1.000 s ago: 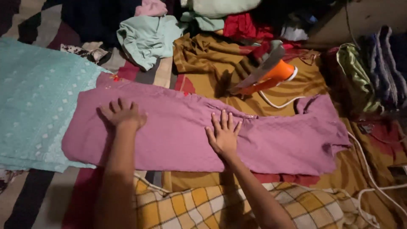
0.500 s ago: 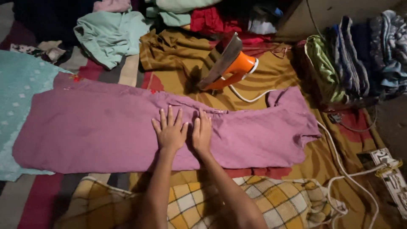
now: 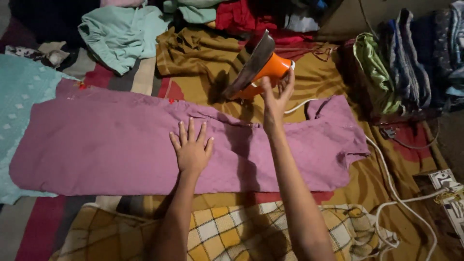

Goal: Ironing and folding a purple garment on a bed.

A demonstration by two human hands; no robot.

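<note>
Flat on the spread purple garment (image 3: 121, 145) lies our left hand (image 3: 192, 147), 5 fingers splayed — our right hand (image 3: 276, 99) reaches up, fingers open, just touching the upended orange iron (image 3: 261, 67) beyond.

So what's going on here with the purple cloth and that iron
A person has a purple garment spread flat over layered cloths. Their left hand lies flat on it, fingers spread. Their right hand is raised at the orange iron, which stands upright just past the garment, fingers open at its handle end but not closed around it. A white cord runs off to the right. Loose clothes are piled along the far side.
</note>
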